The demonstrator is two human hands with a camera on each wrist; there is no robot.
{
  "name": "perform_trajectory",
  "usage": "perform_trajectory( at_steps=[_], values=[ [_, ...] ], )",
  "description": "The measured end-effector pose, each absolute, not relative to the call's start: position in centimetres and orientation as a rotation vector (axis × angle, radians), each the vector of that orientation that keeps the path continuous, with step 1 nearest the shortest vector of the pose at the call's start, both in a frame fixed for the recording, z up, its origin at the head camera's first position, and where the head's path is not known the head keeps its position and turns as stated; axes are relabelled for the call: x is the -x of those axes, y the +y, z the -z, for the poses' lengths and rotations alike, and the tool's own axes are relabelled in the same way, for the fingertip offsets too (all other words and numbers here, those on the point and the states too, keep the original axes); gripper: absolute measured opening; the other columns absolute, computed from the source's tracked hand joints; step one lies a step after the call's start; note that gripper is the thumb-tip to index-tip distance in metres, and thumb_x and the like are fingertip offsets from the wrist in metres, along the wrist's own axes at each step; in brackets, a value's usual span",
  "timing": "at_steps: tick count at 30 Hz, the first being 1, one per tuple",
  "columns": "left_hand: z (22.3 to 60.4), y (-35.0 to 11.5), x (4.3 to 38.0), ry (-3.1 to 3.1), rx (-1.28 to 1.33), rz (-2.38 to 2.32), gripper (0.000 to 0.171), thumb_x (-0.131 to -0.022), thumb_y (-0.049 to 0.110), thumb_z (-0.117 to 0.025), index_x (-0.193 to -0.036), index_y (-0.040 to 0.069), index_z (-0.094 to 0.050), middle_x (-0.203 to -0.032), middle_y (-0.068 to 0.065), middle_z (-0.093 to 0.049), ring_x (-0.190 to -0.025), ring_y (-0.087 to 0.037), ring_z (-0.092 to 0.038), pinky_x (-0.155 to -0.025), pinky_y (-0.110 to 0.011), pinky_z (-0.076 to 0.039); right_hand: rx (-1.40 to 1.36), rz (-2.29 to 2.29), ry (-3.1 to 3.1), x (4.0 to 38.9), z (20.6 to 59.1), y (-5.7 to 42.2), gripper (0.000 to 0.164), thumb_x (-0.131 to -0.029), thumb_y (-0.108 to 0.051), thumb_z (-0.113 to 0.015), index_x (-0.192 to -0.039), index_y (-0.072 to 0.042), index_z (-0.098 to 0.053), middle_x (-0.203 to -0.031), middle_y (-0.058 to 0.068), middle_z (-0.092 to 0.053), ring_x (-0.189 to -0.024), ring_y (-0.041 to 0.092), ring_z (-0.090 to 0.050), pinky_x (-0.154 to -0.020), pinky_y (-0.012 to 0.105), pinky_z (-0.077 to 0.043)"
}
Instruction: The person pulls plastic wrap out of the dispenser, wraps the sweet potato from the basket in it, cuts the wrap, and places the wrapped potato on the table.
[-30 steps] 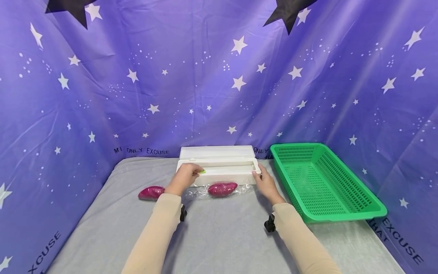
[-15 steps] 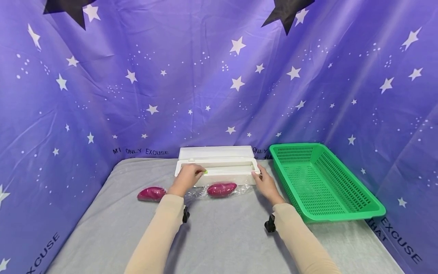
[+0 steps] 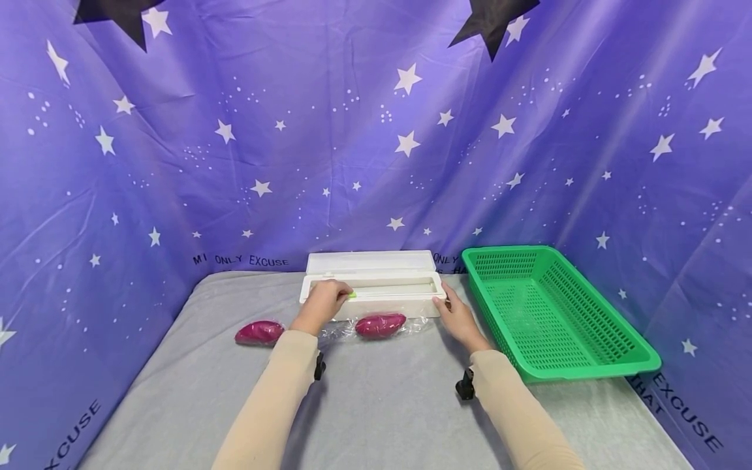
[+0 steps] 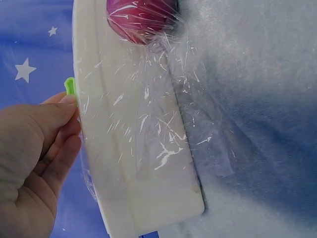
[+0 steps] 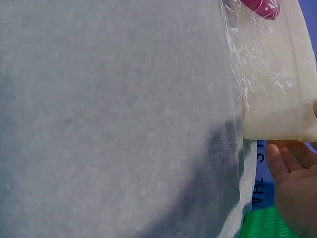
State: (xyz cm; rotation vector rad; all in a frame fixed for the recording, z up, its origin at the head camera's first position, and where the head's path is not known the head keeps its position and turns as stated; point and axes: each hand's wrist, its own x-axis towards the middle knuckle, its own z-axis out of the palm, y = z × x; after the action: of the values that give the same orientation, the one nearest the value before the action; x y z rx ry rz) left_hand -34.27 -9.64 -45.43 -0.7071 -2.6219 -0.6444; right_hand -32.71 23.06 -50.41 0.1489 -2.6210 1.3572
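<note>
A long white cling film dispenser (image 3: pixel 384 308) lies with its lid (image 3: pixel 371 262) raised at the back. My left hand (image 3: pixel 326 303) pinches a small lime-green slide cutter (image 4: pixel 70 86) between thumb and finger at the dispenser's front rim. At the right end, my right hand (image 3: pixel 459 320) grips the dispenser, thumb near the front corner. Clear cling film (image 4: pixel 163 129) hangs down the front face and onto the cloth. A purple sweet potato (image 3: pixel 380 326) lies on this film, just before the dispenser.
Another purple sweet potato (image 3: pixel 258 333), shiny as if wrapped, lies left, beside the left wrist. A green plastic basket (image 3: pixel 587 375) stands to the right of the right hand. Grey cloth (image 3: pixel 388 405) covers the table; a purple starry curtain (image 3: pixel 329 130) hangs behind.
My left hand has slid slightly right along the rim with the green slide cutter, mostly in the first half second. The right hand keeps its grip on the dispenser's end.
</note>
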Motion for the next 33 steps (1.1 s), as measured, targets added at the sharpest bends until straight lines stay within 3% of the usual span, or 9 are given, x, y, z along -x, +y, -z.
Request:
perform_trajectory(
  at_steps=[15, 33],
  values=[
    [45.3, -7.1, 34.5, -2.638, 0.776, 0.714, 0.009, -0.091, 0.002, -0.072, -0.098, 0.004, -0.078, -0.097, -0.009, -0.074, -0.094, -0.025, -0.07, -0.088, -0.037, -0.055, -0.193, -1.438, -2.565, 32.6, 50.3, 23.2, 0.057, -0.105, -0.016, -0.054, -0.152, 0.005, -0.03, -0.137, 0.034, -0.051, -0.123, 0.044, -0.055, -0.103, 0.051, -0.046],
    [45.6, -4.9, 35.2, -2.703, 0.739, 0.784, 0.009, -0.092, 0.007, -0.072, -0.099, 0.008, -0.079, -0.099, -0.005, -0.075, -0.096, -0.022, -0.07, -0.09, -0.033, -0.054, -0.19, -1.474, -2.571, 32.4, 50.1, 23.3, 0.058, -0.105, -0.018, -0.055, -0.153, 0.003, -0.031, -0.138, 0.032, -0.051, -0.125, 0.044, -0.054, -0.103, 0.051, -0.045]
  ],
)
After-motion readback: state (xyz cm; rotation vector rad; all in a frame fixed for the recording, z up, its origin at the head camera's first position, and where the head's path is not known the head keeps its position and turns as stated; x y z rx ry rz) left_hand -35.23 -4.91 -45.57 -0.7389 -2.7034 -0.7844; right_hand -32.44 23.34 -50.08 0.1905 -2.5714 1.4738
